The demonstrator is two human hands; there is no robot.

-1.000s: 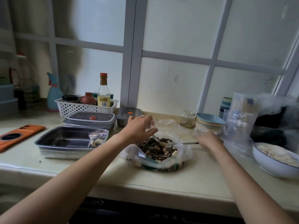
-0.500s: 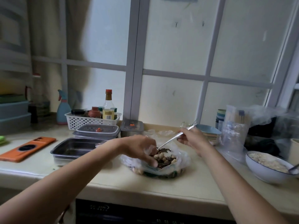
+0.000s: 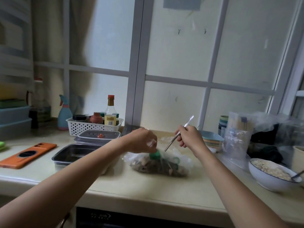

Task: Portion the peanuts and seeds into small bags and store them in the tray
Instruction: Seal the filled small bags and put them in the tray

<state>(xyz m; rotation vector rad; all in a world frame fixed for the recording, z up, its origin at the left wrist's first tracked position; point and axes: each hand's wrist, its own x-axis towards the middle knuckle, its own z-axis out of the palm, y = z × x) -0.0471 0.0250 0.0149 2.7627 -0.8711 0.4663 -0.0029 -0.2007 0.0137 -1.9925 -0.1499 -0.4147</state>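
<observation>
Metal utensil (image 3: 171,143) lifted out of the mix.
Right hand (image 3: 189,137) grips it, tip now above peanut-seed bag (image 3: 158,165); left hand (image 3: 139,142) pinches clear plastic (image 3: 152,143). Portioning probably under way.

Counter (image 3: 148,191) under window. Tray (image 3: 70,153) left of centre. Lidded containers (image 3: 98,136) behind tray, basket (image 3: 93,127) of bottles behind those, spray bottle (image 3: 65,112) left of basket. Board (image 3: 28,154) far left. Bag of peanuts and seeds (image 3: 158,165) centre, right of tray. Left hand (image 3: 141,142) with small bag (image 3: 151,143) above its left end. Right hand (image 3: 189,136) with tongs (image 3: 179,134) above, behind. Stacked dishes (image 3: 212,141) behind right hand. Bowl (image 3: 271,178) near right.
</observation>
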